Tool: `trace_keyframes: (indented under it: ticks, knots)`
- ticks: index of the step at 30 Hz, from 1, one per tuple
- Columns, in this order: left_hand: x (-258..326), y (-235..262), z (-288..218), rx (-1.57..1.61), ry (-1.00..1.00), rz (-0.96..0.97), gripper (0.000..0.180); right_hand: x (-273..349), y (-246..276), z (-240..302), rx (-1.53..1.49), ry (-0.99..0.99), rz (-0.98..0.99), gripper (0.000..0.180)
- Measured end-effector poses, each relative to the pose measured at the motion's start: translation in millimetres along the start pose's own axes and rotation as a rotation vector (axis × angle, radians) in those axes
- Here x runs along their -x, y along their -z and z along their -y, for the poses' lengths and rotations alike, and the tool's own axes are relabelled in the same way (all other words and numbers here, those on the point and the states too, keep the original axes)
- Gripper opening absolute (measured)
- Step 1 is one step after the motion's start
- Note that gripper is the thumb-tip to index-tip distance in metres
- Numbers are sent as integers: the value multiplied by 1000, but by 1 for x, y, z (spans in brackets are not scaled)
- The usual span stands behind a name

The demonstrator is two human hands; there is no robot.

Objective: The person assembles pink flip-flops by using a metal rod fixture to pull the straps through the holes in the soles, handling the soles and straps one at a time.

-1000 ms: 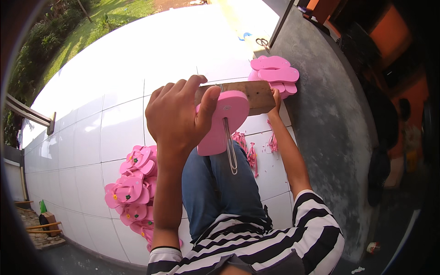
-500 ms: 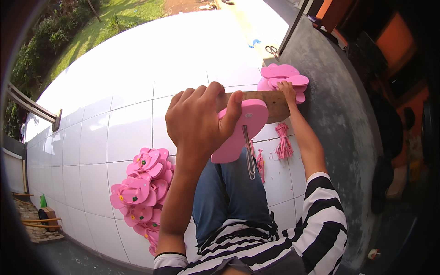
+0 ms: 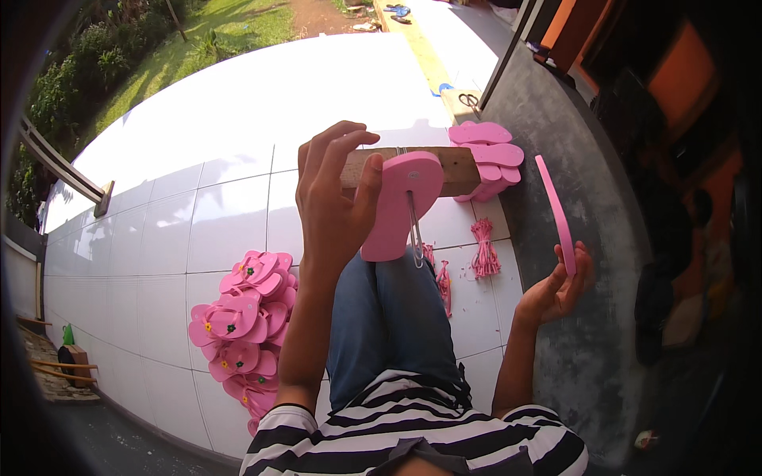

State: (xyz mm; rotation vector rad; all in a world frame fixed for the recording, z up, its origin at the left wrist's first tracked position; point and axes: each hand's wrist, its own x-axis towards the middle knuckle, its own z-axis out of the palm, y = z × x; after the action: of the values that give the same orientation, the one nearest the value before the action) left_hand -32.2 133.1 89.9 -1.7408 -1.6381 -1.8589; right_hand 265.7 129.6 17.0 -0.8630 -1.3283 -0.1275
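My left hand point(image 3: 337, 186) is at the left end of a wooden block point(image 3: 459, 170) above my knees, thumb beside a pink sandal sole point(image 3: 401, 210). Its fingers are loosely bent over the wood, and part of the grip is hidden. The sole lies against the block's near side. From a hole in it hangs a long, thin metal rod or loop point(image 3: 415, 234). Out to the right, my right hand point(image 3: 559, 285) pinches the lower end of another pink sole point(image 3: 556, 214), held upright and seen edge-on.
A stack of pink soles point(image 3: 492, 155) stands at the back right, near scissors point(image 3: 469, 101). Bundled pink straps point(image 3: 484, 250) lie on the white tiles. Finished pink flip-flops point(image 3: 242, 321) with small flowers are heaped at the left. A wall point(image 3: 587, 159) runs along the right.
My right hand has come back from the stack toward the lower right with a sole in it. My left hand's fingers have loosened, and the block and its sole have shifted slightly left.
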Motion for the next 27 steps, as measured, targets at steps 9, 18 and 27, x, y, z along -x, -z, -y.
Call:
trace_keyframes:
  ticks: [9, 18, 27]
  knots:
    - [79, 47, -63, 1017, 500, 365, 77, 64, 42, 92, -544, 546, 867, 41]
    - [104, 59, -36, 604, 320, 407, 26, 67, 26, 75, -716, -139, 1004, 41]
    - [95, 34, -26, 714, 51, 324, 25, 20, -38, 81, -538, -21, 748, 46]
